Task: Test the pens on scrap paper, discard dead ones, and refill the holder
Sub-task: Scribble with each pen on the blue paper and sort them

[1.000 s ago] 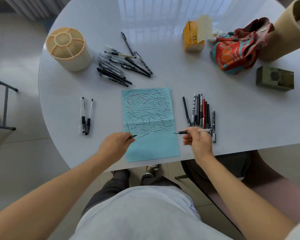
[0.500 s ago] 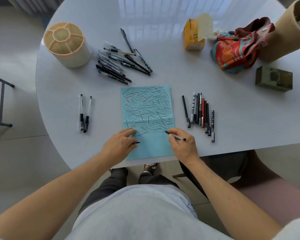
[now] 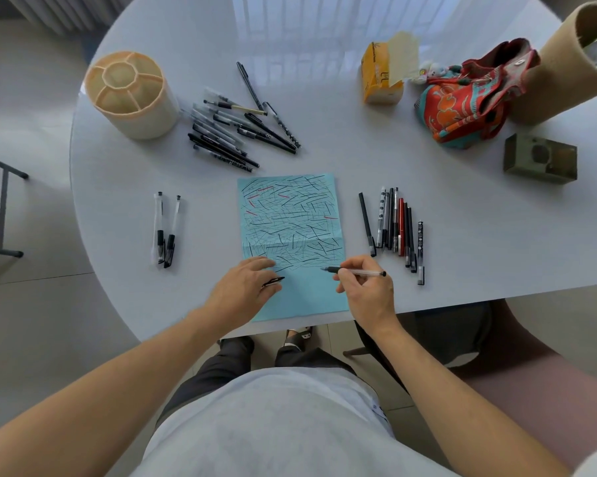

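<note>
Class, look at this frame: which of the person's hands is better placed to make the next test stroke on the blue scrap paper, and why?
The right hand. It grips the uncapped clear pen with its tip over the blue scrap paper. The left hand rests on the paper, holding a black cap.

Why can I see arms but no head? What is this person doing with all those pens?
The camera sits on the person's head and looks down, so you see only their arms and lap. On the round white table lies a blue paper full of scribbles. The right hand holds a pen with its tip on the paper. The left hand presses the paper flat and holds a black pen cap. Piles of pens lie around: a messy heap, a neat row, and two alone. The beige pen holder has no pens in it.
</note>
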Tool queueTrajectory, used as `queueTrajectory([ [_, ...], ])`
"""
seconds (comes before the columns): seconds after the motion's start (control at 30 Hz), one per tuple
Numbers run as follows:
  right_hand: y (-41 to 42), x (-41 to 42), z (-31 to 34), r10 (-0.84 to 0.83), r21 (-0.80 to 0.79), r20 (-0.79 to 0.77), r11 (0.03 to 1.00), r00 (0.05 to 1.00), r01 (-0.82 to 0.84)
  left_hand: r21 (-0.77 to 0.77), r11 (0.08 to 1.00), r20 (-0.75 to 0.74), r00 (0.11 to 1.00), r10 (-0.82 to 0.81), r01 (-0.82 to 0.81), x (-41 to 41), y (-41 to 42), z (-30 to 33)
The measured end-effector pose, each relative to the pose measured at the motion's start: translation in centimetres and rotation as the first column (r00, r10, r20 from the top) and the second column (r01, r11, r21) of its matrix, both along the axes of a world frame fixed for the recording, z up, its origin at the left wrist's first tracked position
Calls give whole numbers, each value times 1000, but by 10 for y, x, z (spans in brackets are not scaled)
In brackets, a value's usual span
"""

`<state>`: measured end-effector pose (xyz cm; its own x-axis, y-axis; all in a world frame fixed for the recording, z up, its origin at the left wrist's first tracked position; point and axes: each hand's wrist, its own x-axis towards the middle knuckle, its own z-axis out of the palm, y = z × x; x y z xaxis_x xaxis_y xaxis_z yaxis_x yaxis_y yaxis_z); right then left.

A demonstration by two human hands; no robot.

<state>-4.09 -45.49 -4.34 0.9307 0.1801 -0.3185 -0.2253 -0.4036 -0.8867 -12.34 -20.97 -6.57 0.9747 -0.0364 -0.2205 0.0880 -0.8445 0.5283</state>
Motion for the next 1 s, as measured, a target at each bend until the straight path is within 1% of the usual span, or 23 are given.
queueTrajectory([
  [0.13,4,2,-2,19,-82,-2,996,1000,-19,-7,1000,-16,1000,-5,5,1,-1,0],
  [0.2,10,2,0,48,-80,-10,996,999,-49,-10,1000,-16,1000,2,-2,-1,-3,2],
  [0.27,21,-1,5,86,-25,-19,996,996,-86,-24,999,1,1000,25,-25,-3,-3,6],
  [0.33,34,-5,12,120,61,-59,991,991,-116,-72,995,4,997,71,-71,-4,-2,12],
  [0.4,47,-9,17,145,156,-108,980,984,-127,-133,985,-12,994,107,-108,-5,0,20],
  [0.47,57,-11,20,151,228,-142,967,978,-116,-162,979,-43,992,121,-126,-7,3,26],
  [0.53,65,-10,22,172,266,-167,956,971,-123,-170,976,-84,989,125,-138,-8,8,31],
  [0.67,83,-10,19,271,303,-239,933,932,-194,-214,966,-147,982,114,-144,-13,18,36],
  [0.8,103,-11,16,256,342,-293,928,921,-150,-166,971,-151,978,147,-171,-18,31,39],
  [0.87,117,-11,15,278,328,-298,928,913,-176,-132,973,-150,974,171,-191,-22,40,38],
  [1.0,157,-11,10,301,305,-313,930,901,-205,-66,946,-153,940,305,-317,-30,61,38],
])
